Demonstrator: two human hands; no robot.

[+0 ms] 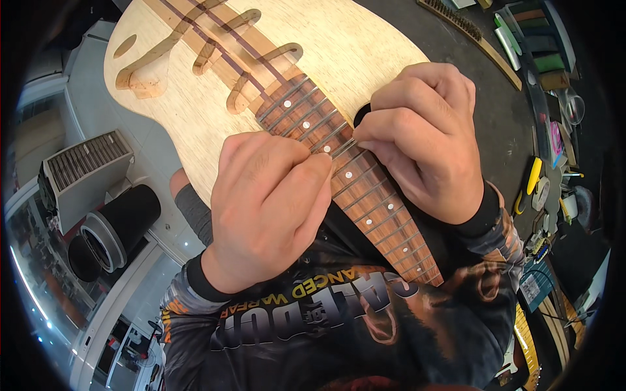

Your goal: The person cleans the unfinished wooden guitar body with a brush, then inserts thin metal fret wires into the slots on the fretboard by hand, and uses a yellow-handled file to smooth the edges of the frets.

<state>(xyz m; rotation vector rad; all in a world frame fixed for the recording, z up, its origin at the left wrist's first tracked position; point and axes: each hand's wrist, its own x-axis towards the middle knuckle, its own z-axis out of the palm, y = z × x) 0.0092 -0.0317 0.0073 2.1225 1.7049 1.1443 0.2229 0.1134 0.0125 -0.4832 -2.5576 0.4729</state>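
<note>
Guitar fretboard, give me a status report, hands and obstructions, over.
Left hand, right hand close together at the fretboard; grip unclear. Fretboard joined to pale wooden body. Hands hide part; brush lies well aside.

Brightly lit guitar body (332, 52), dark fisheye rim, bent edges, sharp centre

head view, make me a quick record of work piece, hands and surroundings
work piece: pale wooden guitar body with metal-fretted reddish-brown wooden fretboard, white dots
left hand: fingertips bent over the fretboard
right hand: fingertips at the fretboard's right edge
grip: anything pinched is unclear
at right: wooden brush with dark bristles, yellow-and-black tool handle
at left: black cylindrical container
</note>
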